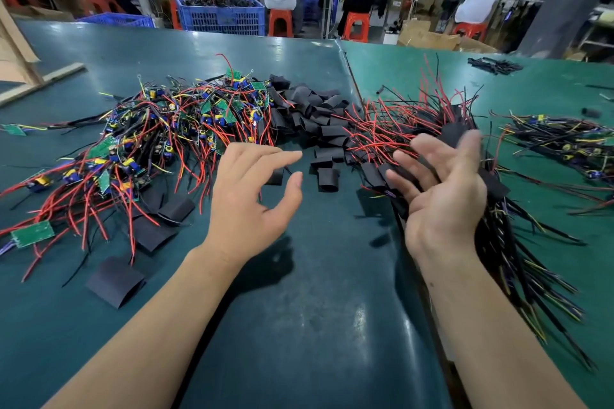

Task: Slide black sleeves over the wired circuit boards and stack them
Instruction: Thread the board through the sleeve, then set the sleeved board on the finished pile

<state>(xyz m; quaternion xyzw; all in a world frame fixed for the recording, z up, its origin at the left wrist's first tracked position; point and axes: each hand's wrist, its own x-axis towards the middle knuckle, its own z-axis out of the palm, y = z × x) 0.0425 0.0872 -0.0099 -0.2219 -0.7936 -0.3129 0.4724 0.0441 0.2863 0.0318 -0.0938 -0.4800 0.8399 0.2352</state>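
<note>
Bench bare nearest | left hand loosely spread, empty, nearing loose black sleeves at 12 o'clock | right hand open, empty, beside sleeved stack at 3 | unsleeved circuit boards at 10

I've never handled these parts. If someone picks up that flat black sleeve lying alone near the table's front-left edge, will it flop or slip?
The black sleeve is probably very light and limp: it lies collapsed almost flat, like thin tubing. It should not roll, since its sides look creased. Pushed, it would likely slide on the glossy green table mat, so a pinch at an edge seems safer than a nudge.
</note>
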